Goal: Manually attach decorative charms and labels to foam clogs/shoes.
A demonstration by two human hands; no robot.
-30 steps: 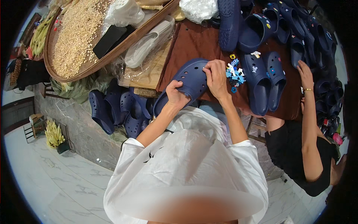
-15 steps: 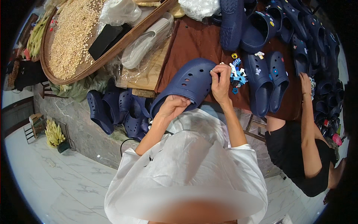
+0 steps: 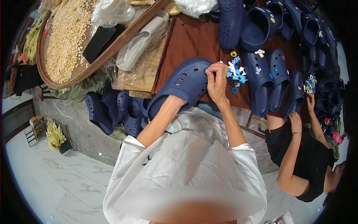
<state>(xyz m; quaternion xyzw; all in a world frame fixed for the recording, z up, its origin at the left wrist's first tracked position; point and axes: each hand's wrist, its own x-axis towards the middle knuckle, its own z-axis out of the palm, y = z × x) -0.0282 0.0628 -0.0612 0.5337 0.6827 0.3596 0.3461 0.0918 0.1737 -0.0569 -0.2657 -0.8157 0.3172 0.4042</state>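
clog (image 3: 186,72) likely light, springy; hold by near heel (image 3: 151,109); left hand (image 3: 174,102) inside, fingers hidden (can't tell their grip); right hand (image 3: 217,76) pinched at far toe (image 3: 201,64), contents unclear

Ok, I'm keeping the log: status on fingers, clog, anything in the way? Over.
Left fingers hidden inside navy clog; right fingers curled at its toe, grip unclear. Clog top side up. Loose charm pile beside right fingers, nothing seen blocking.

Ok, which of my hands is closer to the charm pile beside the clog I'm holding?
Right. Your right hand is just left of the charm pile, at the blue clog's toe; your left hand is farther left, mostly hidden inside the clog.
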